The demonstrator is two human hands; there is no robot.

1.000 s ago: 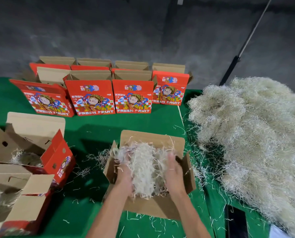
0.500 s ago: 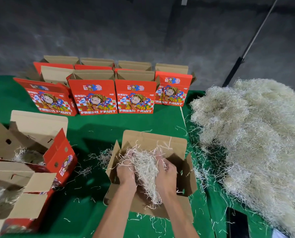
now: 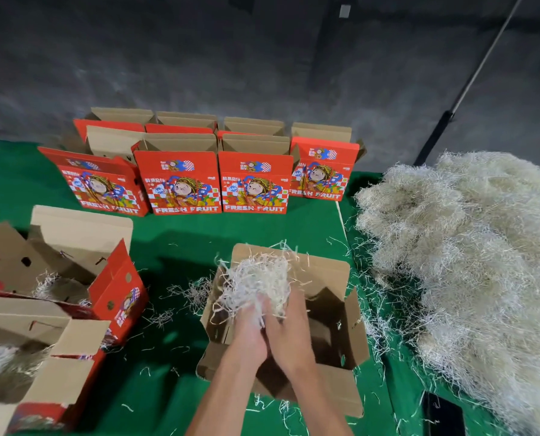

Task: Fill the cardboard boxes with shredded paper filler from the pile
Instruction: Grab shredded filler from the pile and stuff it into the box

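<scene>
While your left hand [image 3: 249, 325] and right hand [image 3: 289, 322] clutch one shredded paper wad [image 3: 257, 278] together over the open box [image 3: 328, 325] | risk: loose edges snag the flaps, spilling onto the green cloth [image 3: 180, 237] | pile [image 3: 469, 247] lies right, apart.

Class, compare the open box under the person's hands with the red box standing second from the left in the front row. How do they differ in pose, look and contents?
The open box lies with its flaps spread and its brown inside showing; the standing red box is upright, its printed "FRESH FRUIT" face towards us. Both hands hold a clump of shredded paper over the open box; no filler shows in the standing red box. Both rest on the green cloth.
</scene>
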